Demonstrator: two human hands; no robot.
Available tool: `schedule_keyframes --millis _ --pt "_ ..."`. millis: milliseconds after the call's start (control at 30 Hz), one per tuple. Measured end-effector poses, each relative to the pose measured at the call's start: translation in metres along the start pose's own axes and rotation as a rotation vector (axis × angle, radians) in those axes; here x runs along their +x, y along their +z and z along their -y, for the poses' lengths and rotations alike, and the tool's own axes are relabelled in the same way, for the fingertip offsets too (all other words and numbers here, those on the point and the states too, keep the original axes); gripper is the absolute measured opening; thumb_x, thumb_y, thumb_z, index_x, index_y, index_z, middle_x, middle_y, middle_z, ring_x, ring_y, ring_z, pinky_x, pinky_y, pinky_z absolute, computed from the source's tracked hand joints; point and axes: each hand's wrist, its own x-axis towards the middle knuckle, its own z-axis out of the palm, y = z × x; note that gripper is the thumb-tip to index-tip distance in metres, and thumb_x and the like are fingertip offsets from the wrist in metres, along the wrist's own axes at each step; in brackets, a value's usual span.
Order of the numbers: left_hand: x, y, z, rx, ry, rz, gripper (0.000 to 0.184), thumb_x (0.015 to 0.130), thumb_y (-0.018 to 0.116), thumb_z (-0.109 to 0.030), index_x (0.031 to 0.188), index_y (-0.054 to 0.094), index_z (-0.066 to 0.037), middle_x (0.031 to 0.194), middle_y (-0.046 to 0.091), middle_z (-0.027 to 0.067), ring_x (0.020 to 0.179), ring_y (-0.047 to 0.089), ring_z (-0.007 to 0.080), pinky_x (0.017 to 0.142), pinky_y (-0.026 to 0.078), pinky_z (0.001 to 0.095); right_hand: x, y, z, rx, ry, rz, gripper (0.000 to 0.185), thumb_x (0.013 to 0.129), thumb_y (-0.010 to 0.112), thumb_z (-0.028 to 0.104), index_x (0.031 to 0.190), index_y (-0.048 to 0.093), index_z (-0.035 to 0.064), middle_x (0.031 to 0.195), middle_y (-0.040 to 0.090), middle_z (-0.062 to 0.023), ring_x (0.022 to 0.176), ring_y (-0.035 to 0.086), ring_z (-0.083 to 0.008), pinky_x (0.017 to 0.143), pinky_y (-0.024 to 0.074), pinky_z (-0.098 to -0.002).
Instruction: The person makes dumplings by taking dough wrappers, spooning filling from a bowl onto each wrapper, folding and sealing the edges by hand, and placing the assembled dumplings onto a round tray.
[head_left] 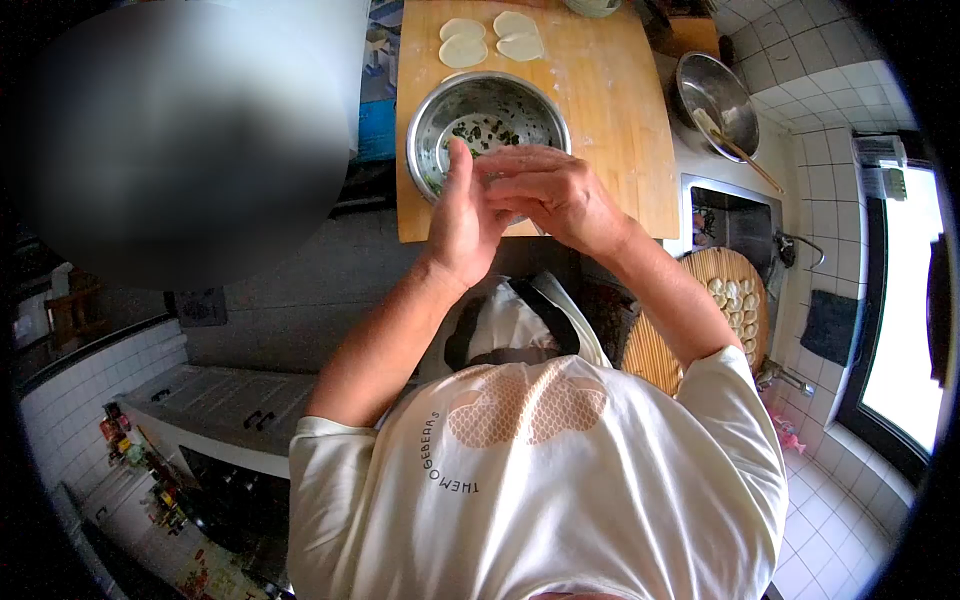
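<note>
My left hand (465, 225) and my right hand (575, 200) meet over the near rim of a steel mixing bowl (418, 150). The left thumb points up, while the other left fingers are mostly hidden behind the right hand. My right fingers are bent and pressed together against the left hand. Whatever lies between the two hands is hidden from view. Inside the bowl is some chopped green filling (485, 130). Beyond it, round dough wrappers (463, 50) lie in an overlapping pair, with a second pair of wrappers (518, 45) to their right.
The bowl stands on a wooden board (620, 120) dusted with flour. At right are a larger steel bowl (690, 85) with a wooden-handled utensil, a sink (775, 215) and a round woven tray (660, 350) carrying rows of dumplings (735, 305). A large blurred pale shape (200, 60) fills the upper left.
</note>
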Motion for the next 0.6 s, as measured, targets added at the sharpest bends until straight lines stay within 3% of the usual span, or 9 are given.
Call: schedule_keyframes --millis 200,300,400,500,567,600 --pt "0.002 0.004 0.004 -0.009 0.013 0.059 0.068 0.087 0.024 -0.061 0.12 0.044 -0.005 0.112 0.052 0.0055 0.103 0.049 0.0143 0.088 0.037 0.0299 -0.006 -0.001 -0.004 0.153 0.054 -0.045 0.012 0.065 0.066 0.005 0.075 0.063 0.0012 0.098 0.061 -0.0146 0.092 0.06 -0.0289 0.083 0.0473 -0.038" --pt "0.004 0.003 0.007 -0.01 0.0 0.074 0.069 0.087 0.024 -0.062 0.122 0.042 -0.006 0.113 0.051 0.0055 0.104 0.048 0.0149 0.089 0.036 0.0306 -0.011 -0.002 -0.009 0.14 0.008 -0.033 0.019 0.065 0.066 0.005 0.083 0.063 0.0017 0.106 0.059 -0.0159 0.099 0.058 -0.0289 0.085 0.046 -0.0376" --pt "0.007 -0.001 0.008 -0.096 -0.018 0.025 0.067 0.087 0.026 -0.061 0.118 0.045 -0.005 0.112 0.052 0.0076 0.102 0.05 0.0175 0.087 0.039 0.0321 -0.009 -0.007 -0.005 -0.149 -0.012 0.038 0.035 0.064 0.071 0.01 0.097 0.063 0.0036 0.115 0.054 -0.0171 0.106 0.053 -0.0295 0.088 0.0434 -0.0369" --pt "0.011 -0.014 0.01 -0.255 -0.047 0.104 0.066 0.087 0.028 -0.06 0.112 0.05 -0.002 0.108 0.055 0.0115 0.099 0.053 0.0212 0.084 0.042 0.0335 -0.011 -0.008 0.006 -0.005 0.158 -0.132 0.051 0.06 0.075 0.014 0.108 0.059 0.0062 0.123 0.049 -0.0169 0.112 0.05 -0.029 0.091 0.0411 -0.0373" --pt "0.011 -0.009 0.006 -0.325 -0.036 0.029 0.066 0.088 0.028 -0.059 0.107 0.053 0.0 0.103 0.057 0.0141 0.095 0.055 0.0233 0.082 0.045 0.0344 -0.024 -0.005 0.007 0.132 0.333 -0.302 0.056 0.059 0.078 0.014 0.11 0.059 0.0077 0.12 0.052 -0.016 0.112 0.05 -0.0285 0.091 0.0411 -0.0376" --pt "0.011 -0.007 0.005 -0.376 -0.058 0.008 0.066 0.088 0.029 -0.058 0.106 0.054 0.001 0.1 0.059 0.015 0.095 0.056 0.024 0.081 0.045 0.0354 -0.033 0.001 0.003 0.121 0.353 -0.304 0.06 0.058 0.079 0.013 0.113 0.056 0.0082 0.122 0.052 -0.013 0.114 0.049 -0.024 0.095 0.0382 -0.0355"
